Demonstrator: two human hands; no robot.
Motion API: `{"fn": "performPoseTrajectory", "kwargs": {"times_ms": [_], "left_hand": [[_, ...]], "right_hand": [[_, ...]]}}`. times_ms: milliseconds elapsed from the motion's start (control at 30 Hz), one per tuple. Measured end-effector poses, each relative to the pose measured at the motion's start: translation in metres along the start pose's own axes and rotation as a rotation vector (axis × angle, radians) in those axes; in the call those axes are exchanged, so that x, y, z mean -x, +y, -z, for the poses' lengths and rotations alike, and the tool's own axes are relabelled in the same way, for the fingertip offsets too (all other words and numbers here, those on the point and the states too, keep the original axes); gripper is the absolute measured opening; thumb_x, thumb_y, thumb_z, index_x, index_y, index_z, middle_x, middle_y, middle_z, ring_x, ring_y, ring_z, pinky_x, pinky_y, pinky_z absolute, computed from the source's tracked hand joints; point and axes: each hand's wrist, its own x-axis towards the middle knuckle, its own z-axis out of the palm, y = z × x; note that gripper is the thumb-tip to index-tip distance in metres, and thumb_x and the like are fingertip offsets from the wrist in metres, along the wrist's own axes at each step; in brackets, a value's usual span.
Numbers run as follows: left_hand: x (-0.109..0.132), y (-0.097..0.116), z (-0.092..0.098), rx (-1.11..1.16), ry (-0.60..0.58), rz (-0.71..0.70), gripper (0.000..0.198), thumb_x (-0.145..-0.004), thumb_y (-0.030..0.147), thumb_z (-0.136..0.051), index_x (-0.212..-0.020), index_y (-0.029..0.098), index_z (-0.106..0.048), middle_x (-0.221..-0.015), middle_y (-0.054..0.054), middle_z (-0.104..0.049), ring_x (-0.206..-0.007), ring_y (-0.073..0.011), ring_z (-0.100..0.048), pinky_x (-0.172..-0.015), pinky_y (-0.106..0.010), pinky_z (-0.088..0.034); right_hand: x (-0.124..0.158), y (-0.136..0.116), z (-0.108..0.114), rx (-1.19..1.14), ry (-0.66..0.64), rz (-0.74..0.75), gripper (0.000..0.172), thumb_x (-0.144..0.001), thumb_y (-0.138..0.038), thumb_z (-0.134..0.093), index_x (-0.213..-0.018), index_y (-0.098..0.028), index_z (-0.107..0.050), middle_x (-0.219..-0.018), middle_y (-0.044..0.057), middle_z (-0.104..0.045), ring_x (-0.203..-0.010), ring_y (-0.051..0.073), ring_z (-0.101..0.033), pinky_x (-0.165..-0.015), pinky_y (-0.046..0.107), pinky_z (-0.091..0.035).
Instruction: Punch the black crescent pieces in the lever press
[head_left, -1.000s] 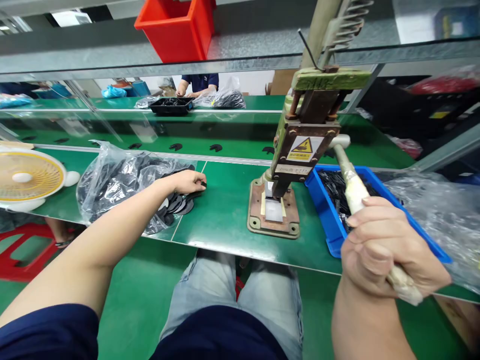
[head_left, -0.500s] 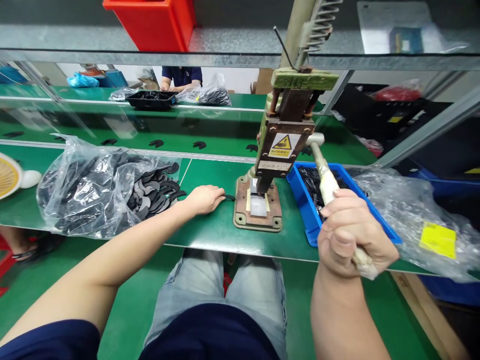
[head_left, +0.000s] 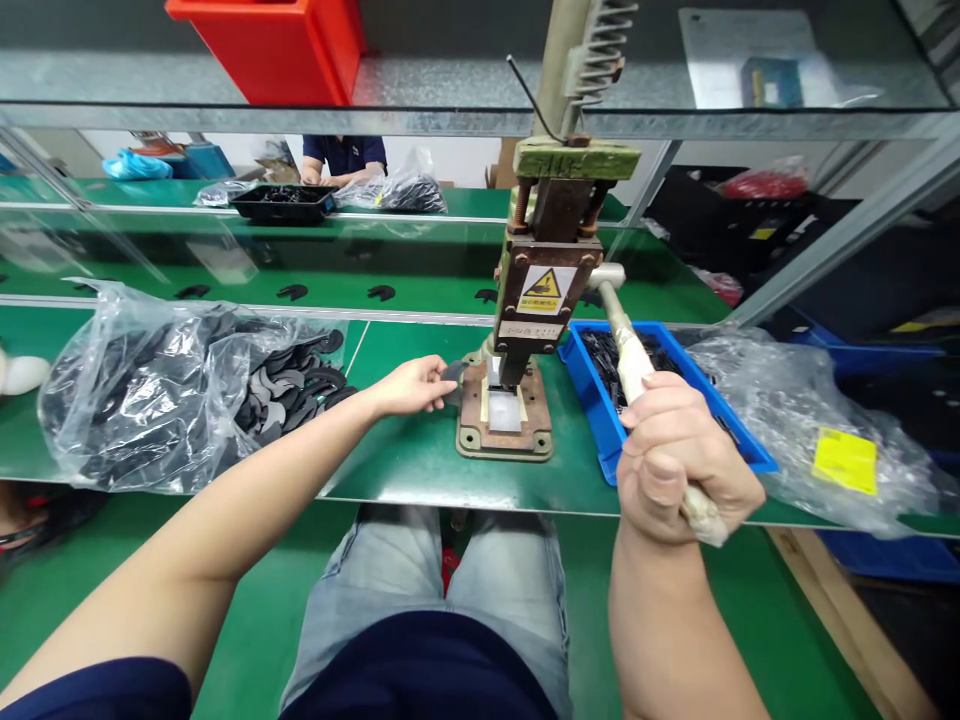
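Between the thumb and fingers of my left hand [head_left: 415, 386] is a curved black piece [head_left: 454, 378], held at the left edge of the hand press's base plate. My right hand [head_left: 682, 450] is wrapped round the press's lever handle [head_left: 632, 358], which is covered in pale wrapping. The hand press [head_left: 540, 290] stands upright on the bench and carries a yellow warning label. A whitish block [head_left: 505, 412] sits on its base under the ram. Left of my left hand, a clear plastic bag [head_left: 142, 400] spills many similar curved black pieces [head_left: 289, 395].
A blue bin [head_left: 609, 450] of black parts stands right of the press, beside a clear bag with a yellow label [head_left: 846, 460]. Behind runs a green strip with several dark pieces [head_left: 381, 292]. A red bin [head_left: 281, 50] sits on the overhead shelf. Another person [head_left: 345, 158] works across.
My left hand has raised the curved black piece from the bench to the edge of the press base and tilted it. My right hand stays on the lever. The view has shifted slightly right.
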Motion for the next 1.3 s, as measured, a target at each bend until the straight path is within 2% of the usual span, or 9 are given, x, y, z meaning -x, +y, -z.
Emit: {"fn": "performPoseTrajectory", "kwargs": {"times_ms": [133, 233, 333, 667, 933, 1133, 1300], "left_hand": [[-0.012, 0.023, -0.024, 0.256, -0.08, 0.029, 0.027, -0.101, 0.038, -0.069, -0.093, 0.018, -0.052, -0.064, -0.002, -0.071, -0.052, -0.0129, -0.067, -0.051, -0.021, -0.05], [-0.023, 0.033, -0.039, 0.316, -0.09, 0.045, 0.027, -0.101, 0.035, -0.07, -0.092, 0.019, -0.051, -0.061, -0.002, -0.07, -0.051, -0.0136, -0.068, -0.051, -0.021, -0.053], [-0.032, 0.037, -0.046, 0.319, -0.12, 0.084, 0.027, -0.101, 0.034, -0.07, -0.091, 0.019, -0.051, -0.059, -0.002, -0.069, -0.05, -0.014, -0.068, -0.049, -0.02, -0.054], [-0.04, 0.05, -0.05, 0.213, -0.107, 0.167, 0.021, -0.1, 0.033, -0.072, -0.096, 0.017, -0.059, -0.054, 0.001, -0.066, -0.044, -0.012, -0.064, -0.045, -0.017, -0.05], [-0.045, 0.054, -0.056, 0.208, -0.081, 0.298, 0.027, -0.097, 0.04, -0.075, -0.094, 0.018, -0.061, -0.051, 0.002, -0.063, -0.042, -0.0109, -0.059, -0.042, -0.017, -0.044], [-0.05, 0.056, -0.056, 0.172, -0.077, 0.25, 0.02, -0.094, 0.033, -0.076, -0.094, 0.017, -0.064, -0.05, 0.002, -0.061, -0.04, -0.0115, -0.058, -0.04, -0.017, -0.041], [-0.051, 0.048, -0.058, 0.202, -0.067, 0.232, 0.023, -0.095, 0.038, -0.074, -0.097, 0.018, -0.063, -0.051, 0.002, -0.062, -0.04, -0.0129, -0.058, -0.042, -0.019, -0.043]], "right_hand": [[0.001, -0.001, 0.0, 0.009, -0.009, -0.018, 0.036, -0.089, -0.027, -0.067, -0.058, -0.02, -0.05, -0.058, -0.004, -0.055, -0.066, 0.015, -0.063, -0.092, 0.051, -0.055], [0.001, -0.002, 0.001, 0.004, -0.003, -0.027, 0.036, -0.089, -0.029, -0.067, -0.059, -0.021, -0.05, -0.058, -0.004, -0.054, -0.066, 0.015, -0.062, -0.092, 0.052, -0.055], [0.002, -0.002, 0.002, 0.004, -0.01, -0.029, 0.036, -0.089, -0.029, -0.067, -0.059, -0.021, -0.051, -0.057, -0.004, -0.053, -0.066, 0.016, -0.062, -0.092, 0.052, -0.055], [0.002, -0.002, 0.002, 0.045, -0.008, -0.036, 0.038, -0.091, -0.031, -0.066, -0.059, -0.021, -0.049, -0.058, -0.004, -0.055, -0.064, 0.015, -0.063, -0.09, 0.051, -0.058], [0.003, 0.004, -0.008, 0.03, 0.109, -0.003, 0.046, -0.09, -0.036, -0.068, -0.053, -0.02, -0.046, -0.053, -0.005, -0.052, -0.06, 0.013, -0.061, -0.084, 0.048, -0.055], [0.0, 0.007, -0.005, 0.03, 0.073, 0.04, 0.041, -0.088, -0.032, -0.068, -0.054, -0.021, -0.048, -0.053, -0.004, -0.053, -0.059, 0.015, -0.061, -0.084, 0.05, -0.055], [0.0, 0.009, -0.003, 0.01, 0.055, 0.048, 0.036, -0.085, -0.03, -0.067, -0.055, -0.021, -0.048, -0.052, -0.003, -0.053, -0.057, 0.016, -0.06, -0.083, 0.052, -0.055]]}}
